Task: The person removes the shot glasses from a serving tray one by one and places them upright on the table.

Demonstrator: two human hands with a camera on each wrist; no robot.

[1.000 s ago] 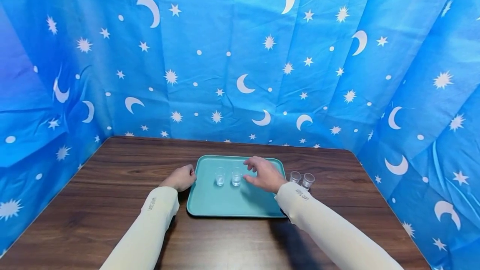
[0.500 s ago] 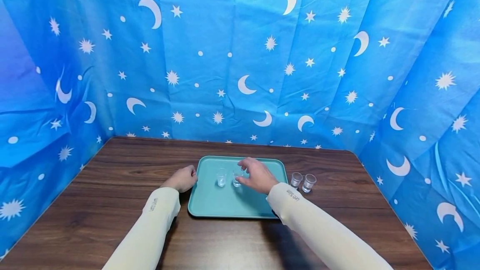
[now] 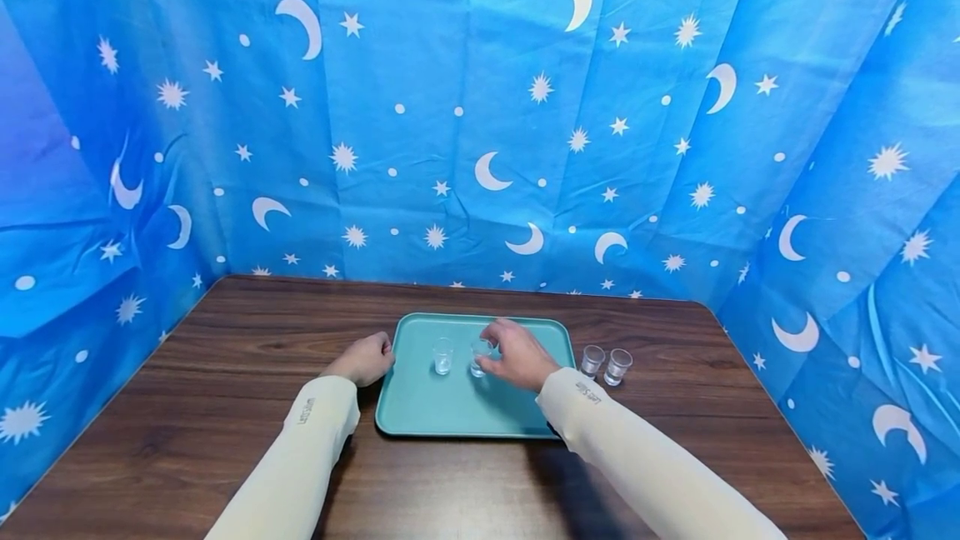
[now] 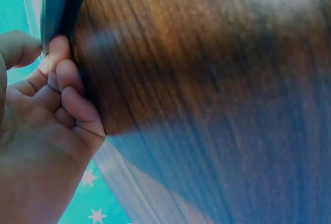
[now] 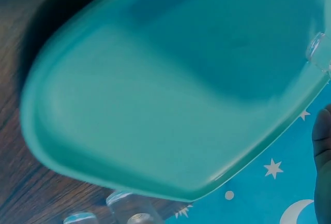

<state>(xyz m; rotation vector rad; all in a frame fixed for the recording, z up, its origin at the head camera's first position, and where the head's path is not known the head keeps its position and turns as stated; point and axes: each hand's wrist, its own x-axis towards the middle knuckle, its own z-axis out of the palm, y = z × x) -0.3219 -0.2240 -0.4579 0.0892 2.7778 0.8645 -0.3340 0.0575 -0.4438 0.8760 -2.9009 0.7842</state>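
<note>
My left hand (image 3: 365,358) pinches the left rim of a green tray (image 3: 442,411) between thumb and curled fingers. The left wrist view shows the fingertips on the edge of the tray (image 4: 54,12). My right hand (image 3: 519,354) holds a small clear shot glass (image 3: 477,361) upright at the tray's middle, with thumb and fingers round it. Part of the glass is hidden by the fingers. Another shot glass (image 3: 443,357) stands on the tray just to its left. At the right wrist view's edge, one shot glass (image 5: 319,48) is partly visible.
Two more shot glasses, one nearer the tray (image 3: 592,361) and one farther right (image 3: 618,367), stand on the wooden table (image 3: 690,415) beside the tray's right rim. A blue curtain (image 3: 420,132) with moons and stars surrounds the table's back and sides.
My right hand has come left to the right-hand glass on the tray and taken hold of it; that glass has shifted slightly right. My left hand stays on the tray rim.
</note>
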